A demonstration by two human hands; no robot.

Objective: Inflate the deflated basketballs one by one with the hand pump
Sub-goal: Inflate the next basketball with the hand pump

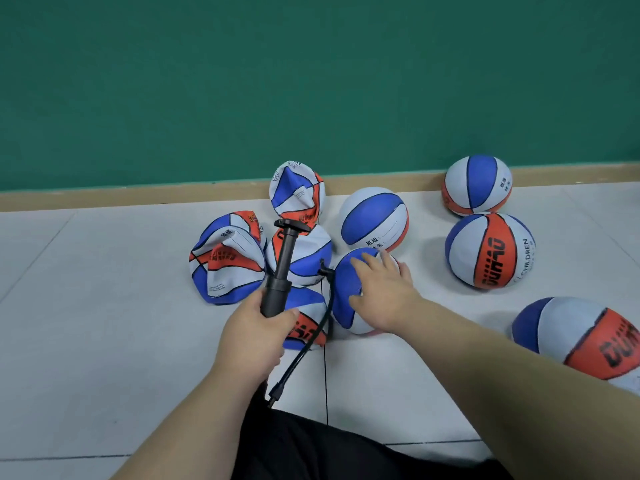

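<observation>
My left hand grips the barrel of a black hand pump, which stands nearly upright with its T-handle on top. Its black hose loops down and back up to a connector at a blue, white and orange basketball in the middle of the floor. My right hand rests on top of that ball with the fingers spread. Several crumpled, deflated balls lie to the left and behind the pump. Round balls sit behind and to the right.
More round balls lie at the right: one by the wall, one with orange lettering and one near my right forearm. A green wall with a wooden skirting bounds the tiled floor. My dark-clothed leg is at the bottom.
</observation>
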